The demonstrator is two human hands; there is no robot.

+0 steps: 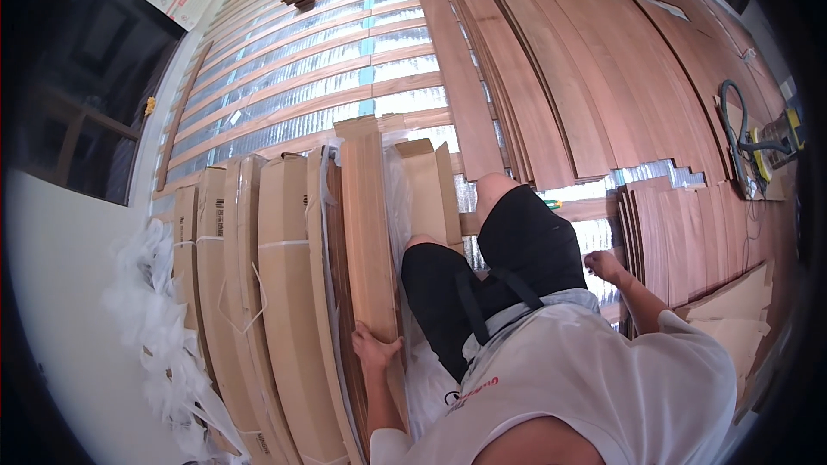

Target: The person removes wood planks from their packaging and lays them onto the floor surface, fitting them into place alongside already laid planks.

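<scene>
Reddish-brown floor planks (620,69) far right, strapped cardboard boxes (284,293) left, stacked short planks (685,228) near right, long brown carton (369,224) left of the knees, left hand (376,348) on its near part, thumb wide, right hand (606,268) beside the short planks, fingers curled, cannot tell whether holding anything.

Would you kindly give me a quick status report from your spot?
Left hand on long tan piece. Right hand curled, near stacked planks. Plastic wrap and strapped carton close to the tan piece.
</scene>
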